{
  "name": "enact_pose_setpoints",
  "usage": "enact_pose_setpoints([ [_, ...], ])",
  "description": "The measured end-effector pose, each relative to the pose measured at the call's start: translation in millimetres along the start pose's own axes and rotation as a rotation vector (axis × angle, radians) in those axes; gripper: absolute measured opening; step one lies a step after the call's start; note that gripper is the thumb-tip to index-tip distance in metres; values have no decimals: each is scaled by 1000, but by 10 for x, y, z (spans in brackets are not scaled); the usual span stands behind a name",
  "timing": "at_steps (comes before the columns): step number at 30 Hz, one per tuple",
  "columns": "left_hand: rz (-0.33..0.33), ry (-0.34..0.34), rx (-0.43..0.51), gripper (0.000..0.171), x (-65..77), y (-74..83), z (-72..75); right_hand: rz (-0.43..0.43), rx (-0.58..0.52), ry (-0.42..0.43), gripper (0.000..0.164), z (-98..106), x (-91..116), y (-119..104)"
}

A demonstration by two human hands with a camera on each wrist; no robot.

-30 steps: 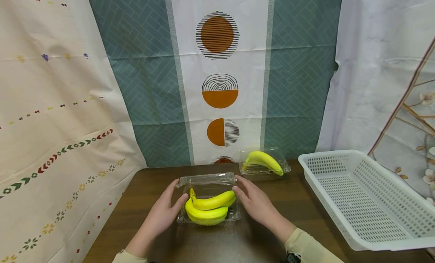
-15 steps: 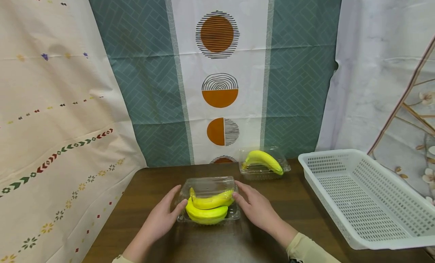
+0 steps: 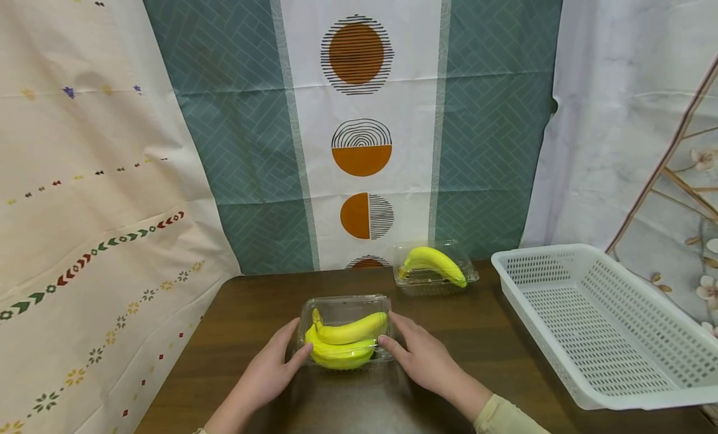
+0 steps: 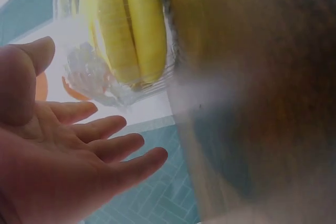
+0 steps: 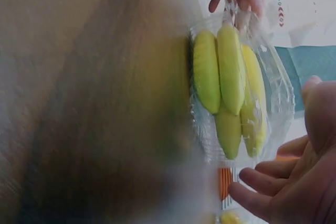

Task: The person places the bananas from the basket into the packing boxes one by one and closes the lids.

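Observation:
Several bananas [image 3: 352,330] lie in a clear plastic clamshell box [image 3: 344,304] on the table, its lid lowered over them. At the box's left side is my left hand [image 3: 272,364], thumb by the front corner. My right hand [image 3: 419,354] flanks the opposite side, its thumb at the lid's right edge. In the left wrist view the fingers of the left hand [image 4: 68,150] are spread and nearly straight beside the box. Likewise, the right wrist view has the right hand [image 5: 302,174] with loosely extended fingers. Whether the lid's front edge is latched I cannot tell.
Behind and to the right, a second clear clamshell box [image 3: 412,289] holds a banana [image 3: 434,264]. A white perforated plastic basket [image 3: 538,334] stands at the right on the dark wooden table [image 3: 252,309]. Patterned cloths [image 3: 235,141] hang at the back and sides.
The lid, raised behind the bananas a second ago, has swung forward and down over them. Both hands have stayed at the box's sides, shifting only slightly.

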State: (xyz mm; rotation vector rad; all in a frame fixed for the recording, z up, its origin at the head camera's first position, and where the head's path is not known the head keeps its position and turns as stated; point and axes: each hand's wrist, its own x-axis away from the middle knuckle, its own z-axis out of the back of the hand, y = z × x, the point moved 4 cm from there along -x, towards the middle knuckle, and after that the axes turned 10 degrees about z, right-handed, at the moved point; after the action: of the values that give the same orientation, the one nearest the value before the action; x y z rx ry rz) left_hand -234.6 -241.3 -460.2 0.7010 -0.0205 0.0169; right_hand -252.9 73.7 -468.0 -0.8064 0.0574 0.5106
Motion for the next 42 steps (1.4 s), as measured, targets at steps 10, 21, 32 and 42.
enact_pose_setpoints([
  [10, -7, 16, -21, 76, 41, -53, -103, -17, 8, -27, 82, -66, 108, -2],
  [21, 40, 17, -87, 82, 97, -74, -137, -32, 12, -48, 81, -138, 143, 31],
  [32, 91, 9, -146, 94, 91, -44, -165, -38, -5, -62, 79, -147, 153, 27],
  [42, 73, 22, -164, 93, 65, -21, -191, -31, -2, -58, 78, -134, 111, 46],
])
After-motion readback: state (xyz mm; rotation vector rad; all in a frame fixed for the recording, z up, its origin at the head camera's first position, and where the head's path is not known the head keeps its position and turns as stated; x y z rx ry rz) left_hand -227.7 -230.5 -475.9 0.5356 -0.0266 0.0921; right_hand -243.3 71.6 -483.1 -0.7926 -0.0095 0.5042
